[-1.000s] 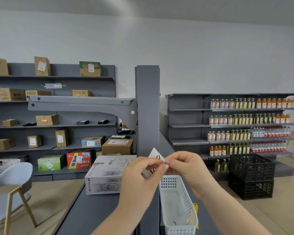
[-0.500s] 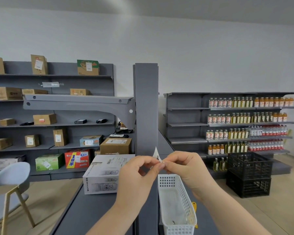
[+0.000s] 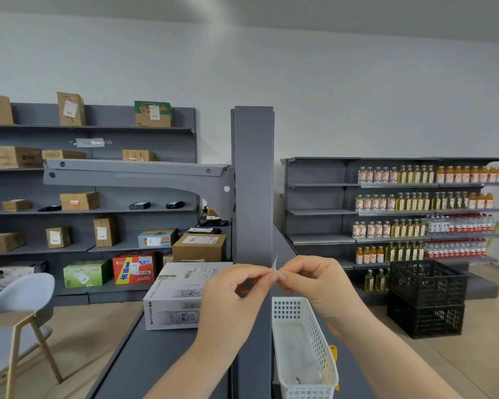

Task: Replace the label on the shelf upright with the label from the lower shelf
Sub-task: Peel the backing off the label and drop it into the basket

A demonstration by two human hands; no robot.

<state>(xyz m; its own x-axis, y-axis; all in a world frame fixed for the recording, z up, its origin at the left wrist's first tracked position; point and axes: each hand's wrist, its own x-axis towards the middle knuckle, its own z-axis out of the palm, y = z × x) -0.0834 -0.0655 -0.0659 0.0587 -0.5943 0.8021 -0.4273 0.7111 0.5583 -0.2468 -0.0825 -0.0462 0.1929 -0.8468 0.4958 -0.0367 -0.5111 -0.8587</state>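
Observation:
The grey shelf upright (image 3: pixel 253 182) rises in the middle of the view, its face bare above my hands. In front of its lower part both hands pinch a small white label (image 3: pixel 274 264), seen almost edge-on. My left hand (image 3: pixel 236 295) holds it from the left with thumb and forefinger. My right hand (image 3: pixel 314 283) grips the same label from the right. The fingertips of both hands meet at the label.
A white plastic basket (image 3: pixel 326 352) sits on the grey shelf (image 3: pixel 144 361) just right of the upright. A white carton (image 3: pixel 179 295) and a brown box (image 3: pixel 199 247) stand to the left. Black crates (image 3: pixel 427 298) are stacked at right, a chair (image 3: pixel 15 312) at left.
The label has turned from facing me to nearly edge-on between my fingertips. My hands have stayed together in front of the upright.

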